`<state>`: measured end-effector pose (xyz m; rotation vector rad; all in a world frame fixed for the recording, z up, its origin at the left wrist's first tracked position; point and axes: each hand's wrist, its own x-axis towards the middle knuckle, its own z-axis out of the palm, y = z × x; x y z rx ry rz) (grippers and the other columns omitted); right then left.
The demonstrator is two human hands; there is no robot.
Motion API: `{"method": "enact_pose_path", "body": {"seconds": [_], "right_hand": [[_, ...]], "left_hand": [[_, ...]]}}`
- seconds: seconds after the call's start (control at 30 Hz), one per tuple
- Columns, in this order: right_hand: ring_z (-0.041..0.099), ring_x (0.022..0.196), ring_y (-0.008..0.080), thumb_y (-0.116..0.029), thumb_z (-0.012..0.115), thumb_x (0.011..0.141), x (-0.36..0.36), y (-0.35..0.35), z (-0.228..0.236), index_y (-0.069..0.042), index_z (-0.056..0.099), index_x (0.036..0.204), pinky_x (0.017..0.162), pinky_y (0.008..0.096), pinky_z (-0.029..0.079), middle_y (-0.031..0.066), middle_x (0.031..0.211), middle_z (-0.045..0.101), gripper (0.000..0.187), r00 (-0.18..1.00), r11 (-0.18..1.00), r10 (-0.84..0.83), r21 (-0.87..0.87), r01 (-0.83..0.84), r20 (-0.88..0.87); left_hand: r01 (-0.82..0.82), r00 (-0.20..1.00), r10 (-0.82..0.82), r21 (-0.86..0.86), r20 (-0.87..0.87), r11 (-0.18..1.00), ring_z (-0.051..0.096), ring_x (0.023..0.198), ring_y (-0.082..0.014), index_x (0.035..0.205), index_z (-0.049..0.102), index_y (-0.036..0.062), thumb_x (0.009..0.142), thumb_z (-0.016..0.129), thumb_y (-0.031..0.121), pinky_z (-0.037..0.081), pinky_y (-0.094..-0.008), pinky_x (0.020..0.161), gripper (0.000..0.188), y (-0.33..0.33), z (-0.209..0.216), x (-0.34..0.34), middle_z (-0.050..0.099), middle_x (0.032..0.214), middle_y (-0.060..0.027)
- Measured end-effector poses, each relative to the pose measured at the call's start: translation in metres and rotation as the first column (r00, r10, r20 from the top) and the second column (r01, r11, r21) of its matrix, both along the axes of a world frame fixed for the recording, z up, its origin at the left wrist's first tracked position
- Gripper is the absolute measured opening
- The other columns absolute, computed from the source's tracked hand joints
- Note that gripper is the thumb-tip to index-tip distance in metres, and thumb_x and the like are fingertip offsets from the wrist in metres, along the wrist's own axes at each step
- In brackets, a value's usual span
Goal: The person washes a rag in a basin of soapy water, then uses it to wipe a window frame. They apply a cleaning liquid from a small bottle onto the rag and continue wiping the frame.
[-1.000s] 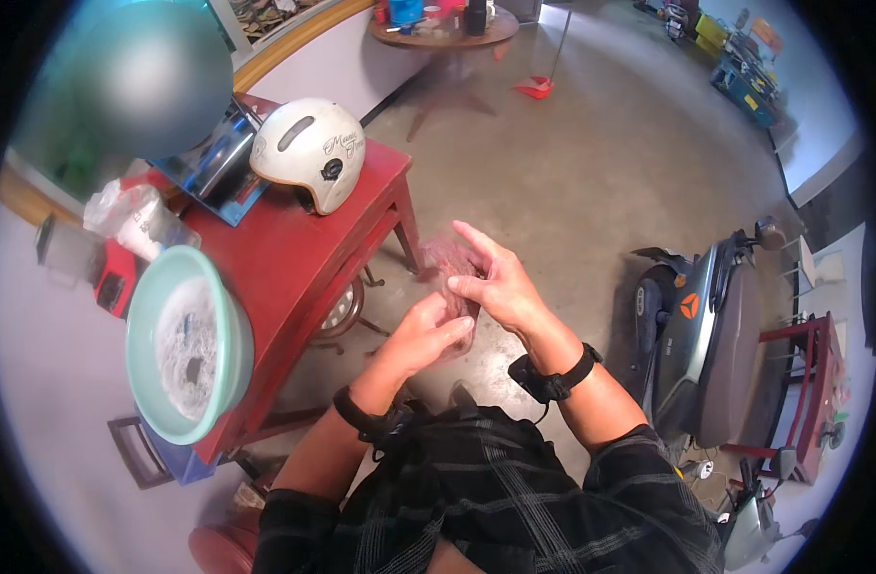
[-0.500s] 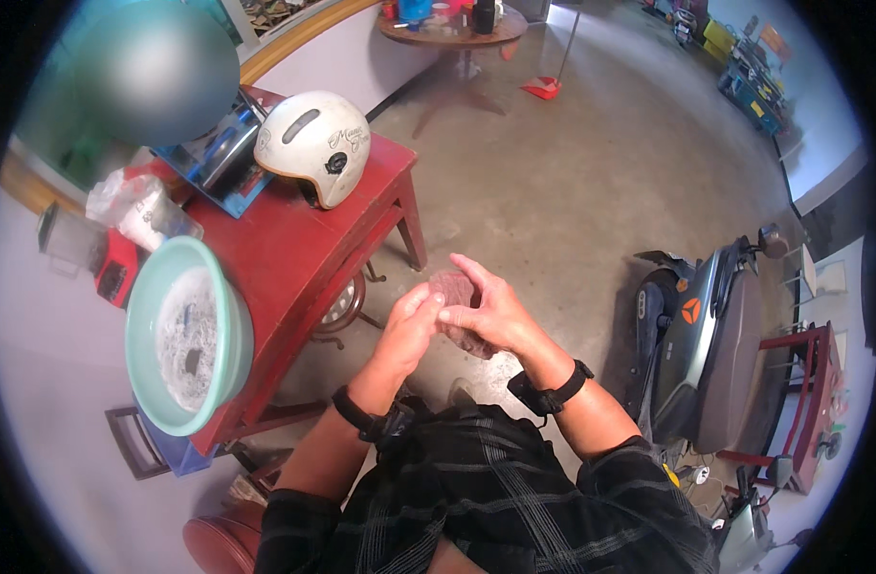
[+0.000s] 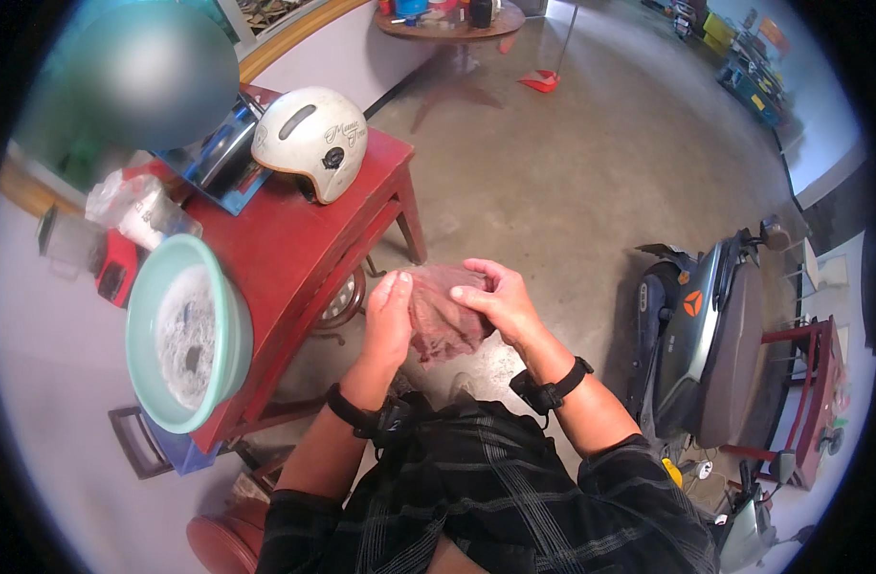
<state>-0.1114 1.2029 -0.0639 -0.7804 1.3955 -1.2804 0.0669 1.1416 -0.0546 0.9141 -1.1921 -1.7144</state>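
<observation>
A reddish-brown cloth [image 3: 444,320], creased and partly spread, hangs between my two hands in front of my body. My left hand [image 3: 390,311] grips its left edge, thumb on top and fingers hidden behind. On the opposite side my right hand [image 3: 503,304] holds the cloth with its thumb laid over the upper face. To the left, a pale green basin [image 3: 235,330] stands on the red table [image 3: 294,244]. White suds [image 3: 187,335] fill it, and a small dark patch shows among them.
A white helmet [image 3: 313,143] rests on the red table, beside a white plastic bag [image 3: 136,206]. On the right stands a scooter [image 3: 696,335]. A round wooden table [image 3: 452,29] and a red dustpan [image 3: 540,80] are farther off. A stool [image 3: 229,536] sits at lower left.
The cloth was bunched up between my hands and now lies spread wider. My hands have moved apart, the left one to the left and the right one slightly to the right.
</observation>
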Motion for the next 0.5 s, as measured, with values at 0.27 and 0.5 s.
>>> {"method": "enact_pose_path", "body": {"seconds": [0.27,0.5], "right_hand": [[0.066,0.087,0.0186,-0.011,0.072,0.086,-0.05,0.014,-0.028,0.001,0.065,0.112,0.081,0.034,0.054,0.007,0.098,0.069,0.029,0.889,0.983,-0.178,0.042,0.177,0.421],[0.04,0.049,0.0066,-0.012,0.059,0.094,-0.098,0.01,0.04,-0.002,0.064,0.112,0.05,0.0213,0.035,-0.0048,0.069,0.052,0.021,0.879,0.863,-0.3,-0.286,0.416,0.371]], "left_hand": [[-0.104,0.977,0.115,0.068,-0.179,0.992,0.067,0.096,-0.0244,0.112,0.058,-0.0018,0.101,0.041,0.022,0.054,-0.0383,0.086,0.031,-0.03,0.034,0.039,0.066,0.106,-0.0144],[-0.161,0.97,0.129,-0.148,-0.204,0.976,0.065,0.096,-0.0218,0.111,0.057,-0.0025,0.101,0.042,0.016,0.054,-0.0359,0.088,0.026,-0.044,0.067,0.058,0.064,0.106,-0.0122]]}}
